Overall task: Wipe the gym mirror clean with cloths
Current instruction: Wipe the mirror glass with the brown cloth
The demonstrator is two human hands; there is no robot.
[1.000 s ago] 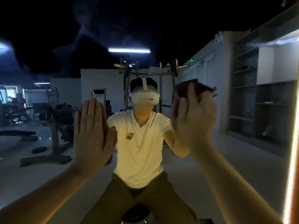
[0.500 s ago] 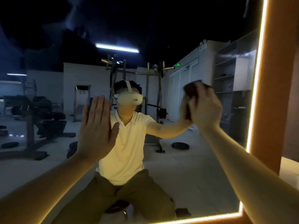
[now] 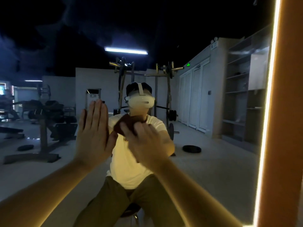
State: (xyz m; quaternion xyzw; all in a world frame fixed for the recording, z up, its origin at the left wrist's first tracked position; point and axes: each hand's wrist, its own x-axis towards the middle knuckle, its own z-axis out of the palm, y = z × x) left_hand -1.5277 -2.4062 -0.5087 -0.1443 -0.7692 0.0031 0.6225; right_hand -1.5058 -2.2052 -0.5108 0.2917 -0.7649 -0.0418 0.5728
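Cloth (image 3: 125,124): dark red, flat against the mirror (image 3: 205,161) just left of frame centre, over the reflected chest. Long axis tilted, roughly 8 to 2 o'clock, with one corner pointing to 12.

Right hand (image 3: 145,144): lies on the cloth from 4 o'clock, fingers reaching toward 10 and pressing it to the glass. Motion blur, so cannot tell if the fingers curl round an edge.

Left hand (image 3: 94,133): at 9 o'clock of the cloth, just beside it. Palm flat on the glass, fingers straight and together, pointing to 12, holding nothing. Its thumb sits close to the cloth's lower corner; contact unclear.

Cloudy streaks (image 3: 68,17) on the glass at 11 o'clock.

Lit strip (image 3: 268,112) edges the mirror at 3 o'clock, with an orange frame (image 3: 290,112) outside it.

Reflected: seated person, weight rack (image 3: 121,76) behind, shelves (image 3: 237,95) at 3, weight plate (image 3: 191,149) on the floor at 4.
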